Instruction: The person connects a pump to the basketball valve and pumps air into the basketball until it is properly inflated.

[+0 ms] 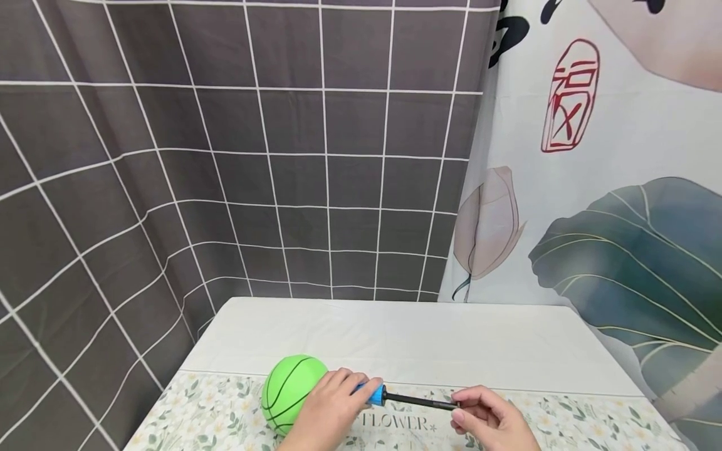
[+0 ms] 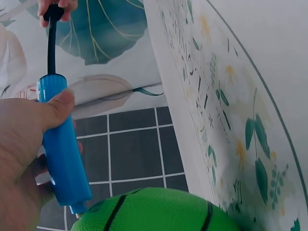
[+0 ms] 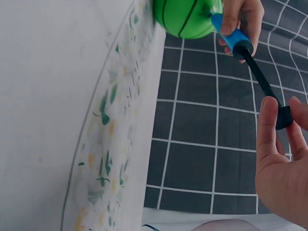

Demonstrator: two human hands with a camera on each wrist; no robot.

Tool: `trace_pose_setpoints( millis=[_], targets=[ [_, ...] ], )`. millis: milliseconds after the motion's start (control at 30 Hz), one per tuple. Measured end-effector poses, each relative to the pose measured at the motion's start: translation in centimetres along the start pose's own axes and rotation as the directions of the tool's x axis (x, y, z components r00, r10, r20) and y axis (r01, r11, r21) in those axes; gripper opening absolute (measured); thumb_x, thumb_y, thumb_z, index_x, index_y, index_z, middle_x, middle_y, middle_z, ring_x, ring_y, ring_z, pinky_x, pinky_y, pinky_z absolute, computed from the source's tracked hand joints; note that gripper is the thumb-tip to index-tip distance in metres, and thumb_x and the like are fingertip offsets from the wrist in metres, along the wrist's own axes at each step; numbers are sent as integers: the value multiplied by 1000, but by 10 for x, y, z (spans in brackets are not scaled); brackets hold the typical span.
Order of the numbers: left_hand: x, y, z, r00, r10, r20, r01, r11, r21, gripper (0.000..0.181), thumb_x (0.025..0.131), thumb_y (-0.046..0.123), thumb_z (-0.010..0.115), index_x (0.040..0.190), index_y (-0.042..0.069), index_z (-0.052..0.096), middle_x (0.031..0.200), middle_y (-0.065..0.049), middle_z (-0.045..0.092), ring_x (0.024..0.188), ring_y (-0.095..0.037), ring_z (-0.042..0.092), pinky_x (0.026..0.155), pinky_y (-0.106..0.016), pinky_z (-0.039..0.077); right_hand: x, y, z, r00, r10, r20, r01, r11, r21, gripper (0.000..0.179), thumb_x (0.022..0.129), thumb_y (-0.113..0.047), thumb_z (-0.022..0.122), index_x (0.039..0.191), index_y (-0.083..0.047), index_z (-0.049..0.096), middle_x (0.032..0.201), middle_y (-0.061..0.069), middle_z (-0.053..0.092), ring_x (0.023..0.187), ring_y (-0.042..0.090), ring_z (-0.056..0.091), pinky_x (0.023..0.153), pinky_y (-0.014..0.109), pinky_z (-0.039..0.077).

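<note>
A blue hand pump (image 2: 65, 144) with a black rod (image 1: 417, 400) is held level between both hands over the table. My left hand (image 1: 333, 404) grips its blue barrel, the thumb lying along it in the left wrist view. At the rod's far end, my right hand (image 1: 489, 416) pinches the black end knob (image 3: 284, 118) between thumb and fingers. The rod is drawn well out of the barrel. A green ball (image 1: 290, 388) with black lines sits on the table left of the left hand, and the pump's nozzle end (image 2: 78, 209) points at it, right at its surface.
The white table (image 1: 395, 338) has a floral printed strip (image 1: 214, 407) along its near side. Behind it hangs a dark grid-patterned curtain (image 1: 293, 188); at the right is a white cloth (image 1: 519, 125) with large leaf prints.
</note>
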State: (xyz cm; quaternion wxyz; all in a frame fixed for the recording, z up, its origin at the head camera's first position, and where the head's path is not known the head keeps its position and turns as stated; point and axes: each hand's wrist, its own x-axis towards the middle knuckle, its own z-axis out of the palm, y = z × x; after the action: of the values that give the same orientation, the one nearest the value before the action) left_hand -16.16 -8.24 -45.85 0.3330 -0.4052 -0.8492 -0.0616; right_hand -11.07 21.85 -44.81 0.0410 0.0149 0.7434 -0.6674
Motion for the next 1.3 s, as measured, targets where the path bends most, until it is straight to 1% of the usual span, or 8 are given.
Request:
trace_pose_setpoints(
  millis=[133,233,533,767,933,1100,1200,1300],
  targets=[
    [2,1,1,999,5,-36,-5,1000,2,46,82,23,78,127,22,66,109,11,67,95,-10,60,87,-29,53,1,-2,3,999,-46,-4,46,999,-17,40,91,-13,74,120,11,62,94,15,71,82,21,71,76,38,61],
    [3,4,2,998,9,-59,-8,1000,17,48,79,22,81,125,22,68,108,11,67,93,-10,59,85,-29,52,2,-2,7,996,-84,41,85,996,-23,40,92,-14,73,120,12,60,94,14,71,81,19,71,76,37,62],
    [4,20,12,998,11,-60,-10,1000,9,55,73,17,85,125,19,69,107,6,66,95,-11,60,88,-30,53,7,1,32,992,-100,76,102,994,-23,36,90,-12,75,116,10,63,93,16,70,77,20,71,71,34,62],
    [4,30,21,992,28,-120,-28,1000,-3,41,82,25,76,122,20,68,103,7,64,92,-10,59,84,-28,51,12,6,47,980,-125,154,130,991,-22,38,92,-16,73,116,10,62,93,14,69,77,20,71,71,36,62],
    [3,30,20,995,39,-92,-41,999,-18,42,82,26,79,122,21,67,104,8,64,94,-10,60,86,-28,51,12,8,50,976,-113,184,116,993,-6,41,92,-19,74,117,11,61,94,16,69,77,22,72,72,39,62],
    [4,22,14,998,62,-15,-62,998,-31,55,76,24,87,126,25,65,107,10,64,97,-10,61,85,-27,52,12,8,43,977,-75,201,72,997,22,43,92,-18,74,118,13,59,95,13,69,80,22,71,73,37,61],
    [3,17,10,998,59,31,-58,998,-30,58,75,20,87,129,25,64,109,9,65,98,-10,61,84,-28,53,12,7,36,980,-62,189,60,998,16,42,92,-16,74,118,13,59,97,13,68,81,19,71,74,35,61],
    [2,11,7,998,46,47,-45,999,-17,58,76,17,85,130,24,64,109,9,65,98,-10,60,84,-28,53,11,5,27,985,-49,164,49,999,1,44,90,-18,76,118,12,60,98,14,69,81,18,70,76,36,61]
  ],
)
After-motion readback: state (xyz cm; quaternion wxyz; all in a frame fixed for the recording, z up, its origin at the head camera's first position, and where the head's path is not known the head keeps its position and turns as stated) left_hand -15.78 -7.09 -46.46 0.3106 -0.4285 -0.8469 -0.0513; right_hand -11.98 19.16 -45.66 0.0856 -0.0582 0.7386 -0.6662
